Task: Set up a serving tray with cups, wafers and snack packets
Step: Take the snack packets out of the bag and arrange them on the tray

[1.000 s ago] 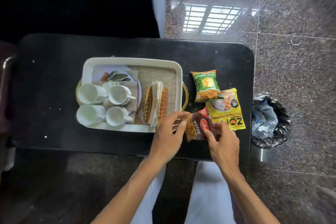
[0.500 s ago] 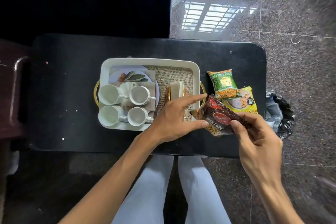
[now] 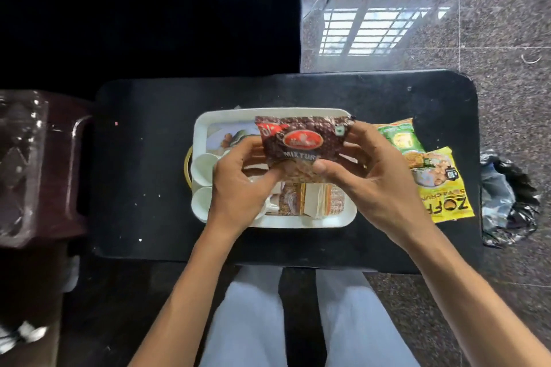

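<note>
Both my hands hold a dark red mixture packet [image 3: 301, 143] upright above the white serving tray [image 3: 298, 222]. My left hand [image 3: 238, 185] grips its lower left side; my right hand [image 3: 369, 176] grips its right edge and bottom. White cups [image 3: 201, 167] stand in the tray's left half, mostly hidden by my left hand. Wafers [image 3: 307, 199] in a holder lie in the tray below the packet. A green snack packet [image 3: 399, 137] and a yellow snack packet [image 3: 441, 188] lie on the black table to the right of the tray.
The black table [image 3: 143, 164] has bare room left of the tray. A dark brown plastic chair [image 3: 38, 167] stands at its left end. A bin with a black liner [image 3: 507, 202] sits on the floor at the right. A dark sofa [image 3: 256, 9] is behind.
The mixture packet went from the table right of the tray up over the tray, turned upright. My left hand has taken hold of it too. The view has shifted.
</note>
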### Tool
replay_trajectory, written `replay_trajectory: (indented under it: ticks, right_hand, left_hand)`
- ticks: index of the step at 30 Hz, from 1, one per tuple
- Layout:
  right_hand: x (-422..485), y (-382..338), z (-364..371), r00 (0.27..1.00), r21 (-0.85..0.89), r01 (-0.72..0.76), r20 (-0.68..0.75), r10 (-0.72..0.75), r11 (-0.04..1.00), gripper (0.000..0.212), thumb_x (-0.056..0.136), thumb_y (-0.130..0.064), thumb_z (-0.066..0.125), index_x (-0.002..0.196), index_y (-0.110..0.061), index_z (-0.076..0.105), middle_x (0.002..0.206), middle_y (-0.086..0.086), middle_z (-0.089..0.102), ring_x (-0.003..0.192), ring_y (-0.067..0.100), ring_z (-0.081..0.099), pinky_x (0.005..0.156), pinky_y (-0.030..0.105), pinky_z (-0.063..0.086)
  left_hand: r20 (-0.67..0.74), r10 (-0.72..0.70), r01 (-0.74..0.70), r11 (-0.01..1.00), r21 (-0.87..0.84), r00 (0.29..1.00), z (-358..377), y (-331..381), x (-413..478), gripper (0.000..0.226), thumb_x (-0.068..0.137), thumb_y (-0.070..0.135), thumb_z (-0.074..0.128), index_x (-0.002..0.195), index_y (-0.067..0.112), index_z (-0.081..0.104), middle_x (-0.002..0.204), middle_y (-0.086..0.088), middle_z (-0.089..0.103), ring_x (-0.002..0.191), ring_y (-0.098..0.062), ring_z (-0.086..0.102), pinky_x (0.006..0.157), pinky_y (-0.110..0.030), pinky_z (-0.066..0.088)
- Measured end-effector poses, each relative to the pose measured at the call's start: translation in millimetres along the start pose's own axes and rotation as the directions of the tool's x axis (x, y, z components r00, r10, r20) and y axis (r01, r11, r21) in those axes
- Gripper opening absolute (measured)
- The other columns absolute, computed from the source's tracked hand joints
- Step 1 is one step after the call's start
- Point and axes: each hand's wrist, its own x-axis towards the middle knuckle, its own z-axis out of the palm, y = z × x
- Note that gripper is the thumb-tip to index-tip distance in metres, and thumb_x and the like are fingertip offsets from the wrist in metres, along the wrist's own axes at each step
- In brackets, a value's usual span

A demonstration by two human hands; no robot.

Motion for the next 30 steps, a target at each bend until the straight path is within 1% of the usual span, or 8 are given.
replay_trajectory:
  ticks: [3,6,11,16,21,24,27,30]
  right_hand:
    - [25.4,0.0,29.3,1.0,-0.092,0.019,-0.02,-0.021,0.996,0.05,0.084,-0.018,0.079,0.129,-0.014,0.059,0.119,-0.007,0.068,0.108,0.003,0.067,0.089,0.022,0.057]
    - [59.6,1.6,66.8,0.997,-0.158,0.039,-0.059,-0.048,0.987,0.043,0.087,-0.016,0.076,0.127,-0.012,0.059,0.114,-0.005,0.068,0.101,0.002,0.066,0.081,0.014,0.057]
    - [115.3,19.8,133.7,0.993,-0.204,0.015,-0.111,-0.039,0.979,0.036,0.089,-0.016,0.073,0.122,-0.012,0.061,0.103,-0.01,0.066,0.087,-0.008,0.06,0.074,0.003,0.049]
    - [146.6,46.6,169.5,0.991,-0.262,-0.046,-0.131,0.012,0.964,0.036,0.089,-0.016,0.073,0.122,-0.008,0.062,0.114,0.002,0.071,0.1,0.009,0.064,0.092,0.03,0.055]
    - [163.0,65.9,188.6,0.986,-0.332,-0.094,-0.164,0.041,0.939,0.036,0.09,-0.019,0.072,0.122,-0.008,0.061,0.115,0.001,0.07,0.097,0.007,0.06,0.09,0.026,0.052]
    - [167.7,73.6,194.1,0.98,-0.351,-0.115,-0.192,0.049,0.929,0.037,0.089,-0.019,0.073,0.123,-0.008,0.061,0.116,0.001,0.071,0.097,0.007,0.061,0.087,0.022,0.05]
    - [169.9,76.6,196.7,0.976,-0.346,-0.136,-0.21,0.064,0.928,0.04,0.089,-0.019,0.073,0.125,-0.008,0.06,0.117,0.003,0.07,0.101,0.011,0.063,0.091,0.027,0.053]
    - [167.8,73.4,193.7,0.975,-0.358,-0.139,-0.212,0.065,0.923,0.047,0.089,-0.021,0.074,0.13,-0.007,0.058,0.124,0.007,0.067,0.108,0.015,0.062,0.096,0.033,0.053]
  left_hand:
    - [-0.138,-0.031,0.026,0.999,-0.042,0.99,-17.1,-10.4,10.5,0.031,0.081,0.027,0.082,0.109,0.022,0.072,0.101,0.008,0.078,0.095,-0.006,0.074,0.084,-0.022,0.06]
    - [-0.277,-0.057,0.037,0.996,-0.08,0.959,-38.7,-27.1,31.6,0.021,0.086,0.016,0.079,0.104,0.022,0.07,0.099,0.003,0.077,0.094,-0.01,0.075,0.083,-0.03,0.062]
    - [-0.331,-0.128,0.124,0.992,-0.034,0.935,-75.2,-63.6,77.8,0.02,0.088,0.019,0.075,0.108,0.016,0.071,0.098,-0.001,0.077,0.091,-0.009,0.075,0.082,-0.03,0.063]
    - [-0.284,-0.233,0.245,0.97,0.005,0.93,-94.3,-99.0,107.2,0.015,0.09,0.02,0.074,0.105,0.017,0.071,0.095,0.002,0.075,0.088,-0.009,0.073,0.082,-0.035,0.064]
    - [-0.244,-0.303,0.32,0.947,0.034,0.921,-100.0,-123.1,123.3,0.022,0.092,0.02,0.072,0.113,0.013,0.07,0.1,-0.002,0.076,0.087,-0.008,0.072,0.078,-0.029,0.063]
    - [-0.217,-0.303,0.321,0.945,0.055,0.928,-100.0,-129.6,129.2,0.022,0.093,0.021,0.071,0.114,0.013,0.069,0.092,0.007,0.072,0.077,0.007,0.068,0.069,-0.016,0.06]
    - [-0.204,-0.296,0.318,0.944,0.083,0.933,-99.9,-130.6,130.5,0.022,0.093,0.022,0.072,0.114,0.014,0.068,0.089,0.011,0.069,0.072,0.013,0.065,0.06,-0.006,0.053]
    - [-0.192,-0.3,0.322,0.942,0.097,0.935,-102.6,-123.7,126.5,0.029,0.093,0.022,0.071,0.12,0.015,0.066,0.099,0.006,0.069,0.082,0.008,0.065,0.067,-0.006,0.054]
